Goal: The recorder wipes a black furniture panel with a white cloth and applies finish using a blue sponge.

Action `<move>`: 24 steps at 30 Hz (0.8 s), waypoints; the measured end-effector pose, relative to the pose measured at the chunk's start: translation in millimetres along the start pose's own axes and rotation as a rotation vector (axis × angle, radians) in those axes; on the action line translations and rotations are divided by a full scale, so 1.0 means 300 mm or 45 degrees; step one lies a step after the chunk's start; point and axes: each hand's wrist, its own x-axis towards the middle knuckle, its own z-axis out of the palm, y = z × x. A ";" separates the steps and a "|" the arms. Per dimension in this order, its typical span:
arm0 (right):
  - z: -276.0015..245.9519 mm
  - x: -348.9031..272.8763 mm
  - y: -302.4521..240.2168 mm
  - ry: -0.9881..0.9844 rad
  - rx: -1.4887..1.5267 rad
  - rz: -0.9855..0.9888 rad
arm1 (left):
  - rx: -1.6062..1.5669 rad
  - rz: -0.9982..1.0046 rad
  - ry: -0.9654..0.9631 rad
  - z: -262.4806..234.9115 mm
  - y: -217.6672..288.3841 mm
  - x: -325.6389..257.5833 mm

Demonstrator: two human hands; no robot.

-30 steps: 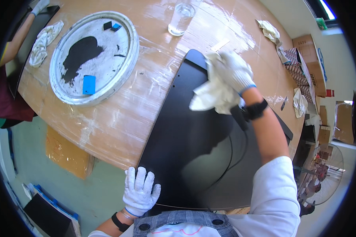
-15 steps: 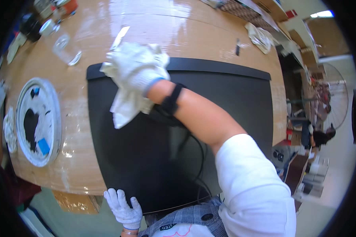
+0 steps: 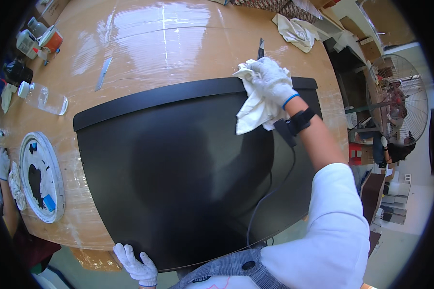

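A large black panel lies on the table, with a raised strip along its far edge. My right hand, in a white knit glove, is closed on a white cloth. It presses the cloth onto the far strip toward the right corner, and the cloth's loose end hangs over the panel's face. A black band with a cable is strapped to my right wrist. My left hand, also gloved, rests at the panel's near left corner, fingers stretched out and holding nothing.
Left of the panel, a round white lid carries black smears and a blue sponge. A clear bottle lies beyond it. A metal ruler, a dark blade and another cloth lie farther off. Another person's gloved hand shows far left.
My right hand has carried the cloth rightward along the far strip, from near the left corner toward the right one. My left hand stays at the near left corner. The view has shifted.
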 end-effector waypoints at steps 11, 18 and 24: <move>-0.037 0.058 0.092 -0.214 0.071 -0.067 | 0.081 -0.043 -0.039 -0.007 0.003 -0.012; -0.064 0.090 0.110 -0.373 0.014 -0.031 | 0.058 -0.027 -0.015 0.002 0.012 -0.003; -0.034 0.076 0.094 -0.256 -0.020 -0.166 | 0.031 -0.034 -0.017 -0.007 0.002 -0.010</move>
